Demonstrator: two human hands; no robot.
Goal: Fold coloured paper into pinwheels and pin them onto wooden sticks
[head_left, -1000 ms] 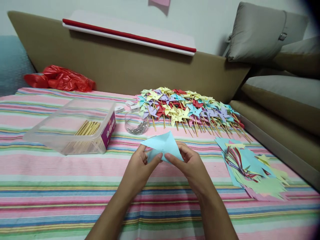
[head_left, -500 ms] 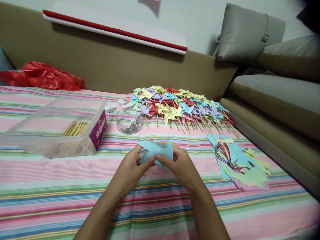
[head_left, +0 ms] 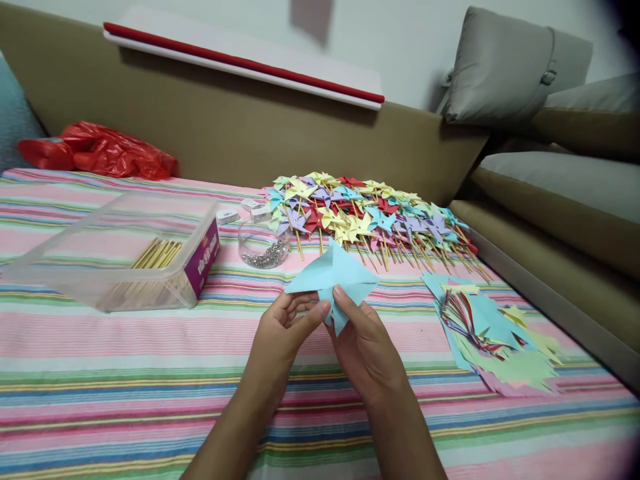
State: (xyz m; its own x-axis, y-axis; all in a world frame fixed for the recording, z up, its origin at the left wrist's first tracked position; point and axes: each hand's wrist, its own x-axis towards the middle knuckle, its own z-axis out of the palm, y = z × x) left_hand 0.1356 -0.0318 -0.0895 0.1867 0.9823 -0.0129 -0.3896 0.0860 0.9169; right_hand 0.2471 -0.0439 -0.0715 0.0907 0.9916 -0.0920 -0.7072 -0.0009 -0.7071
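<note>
A light blue sheet of pinwheel paper (head_left: 345,270) is held up over the striped cloth, its corners spread and slits running towards its middle. My right hand (head_left: 367,343) pinches its lower part, thumb on the front near the centre and fingers behind. My left hand (head_left: 280,333) is closed at the lower left edge, with curled fingers under the left corner and the thumb tip against the lower flap. Just beyond the paper lie many finished pinwheels (head_left: 350,213) on sticks, in yellow, purple, red and blue.
On the left stands a clear plastic box (head_left: 200,253) with wooden sticks (head_left: 157,253). Beside it are a round clear tub (head_left: 263,245) of small metal pieces and little white boxes (head_left: 227,217). Paper pieces (head_left: 493,333) lie at right, a red plastic bag (head_left: 110,153) at back left.
The blue paper has gone from folded together between both hands to opened out and raised. My left hand has shifted to its lower edge. The view has turned slightly left.
</note>
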